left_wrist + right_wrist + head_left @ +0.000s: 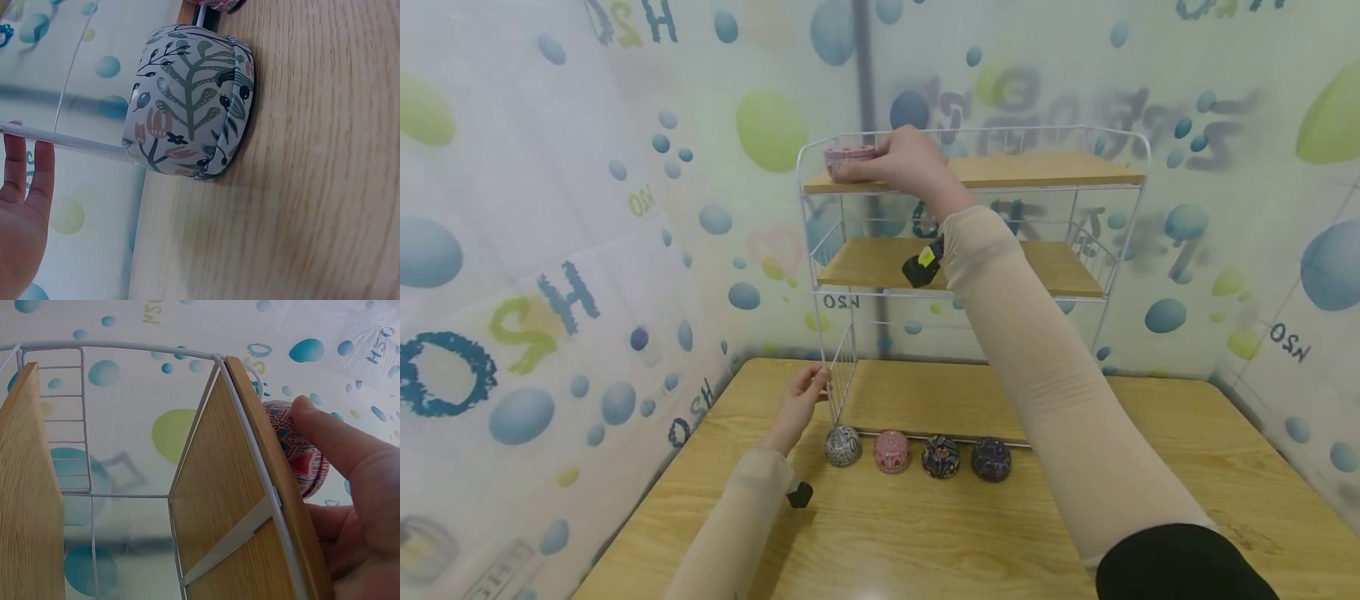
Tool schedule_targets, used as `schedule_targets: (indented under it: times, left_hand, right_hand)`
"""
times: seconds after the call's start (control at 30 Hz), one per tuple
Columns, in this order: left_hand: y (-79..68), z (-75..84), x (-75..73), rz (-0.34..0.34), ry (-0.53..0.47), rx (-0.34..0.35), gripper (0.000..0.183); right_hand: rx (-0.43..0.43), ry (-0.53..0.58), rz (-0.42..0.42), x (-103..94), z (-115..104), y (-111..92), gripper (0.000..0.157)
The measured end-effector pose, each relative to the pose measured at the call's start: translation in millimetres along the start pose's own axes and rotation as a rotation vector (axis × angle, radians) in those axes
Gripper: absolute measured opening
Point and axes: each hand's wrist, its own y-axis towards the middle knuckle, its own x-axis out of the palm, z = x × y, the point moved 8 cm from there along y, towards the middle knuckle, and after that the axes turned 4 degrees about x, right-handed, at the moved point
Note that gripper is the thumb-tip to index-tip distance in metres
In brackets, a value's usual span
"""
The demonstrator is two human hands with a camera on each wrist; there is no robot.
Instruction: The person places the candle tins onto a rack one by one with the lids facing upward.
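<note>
My right hand grips a small round pink patterned tin at the left end of the rack's top shelf. In the right wrist view the thumb lies on the tin, right by the shelf edge. Low on the left side, my left hand holds the white wire rack by its post, fingertips behind it in the left wrist view. Close by on the table sits a white floral tin. Beside it stand a pink tin, a dark floral tin and a navy tin.
The rack has a wooden middle shelf and a bottom board. It stands on a wooden table against a wall covering printed with blue and green dots. A wrist camera hangs below my right wrist.
</note>
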Motion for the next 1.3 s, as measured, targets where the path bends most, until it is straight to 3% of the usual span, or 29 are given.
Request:
schedule_targets:
  times: [0.17, 0.43, 0.83, 1.03, 1.3]
  left_hand:
    - [0.3, 0.8, 0.0, 0.0, -0.002, 0.022, 0.026]
    - [1.5, -1.6, -0.1, -0.001, -0.008, -0.027, 0.023]
    - [0.9, -1.0, -0.5, -0.001, -0.005, -0.019, 0.033]
    - [0.4, 2.3, -0.8, 0.009, 0.003, -0.002, 0.03]
    - [0.7, 0.5, -0.2, -0.011, -0.009, -0.059, 0.023]
  right_hand:
    - [0.003, 0.016, 0.004, -1.9, 0.2, -0.7, 0.065]
    - [0.021, 0.077, 0.013, -5.7, 2.0, -1.4, 0.054]
    - [0.017, 0.021, 0.017, -5.0, 1.8, 4.6, 0.043]
    - [0.02, 0.003, 0.023, -5.5, 1.3, 6.2, 0.047]
    - [0.026, 0.009, 0.024, -5.3, 2.7, 5.3, 0.049]
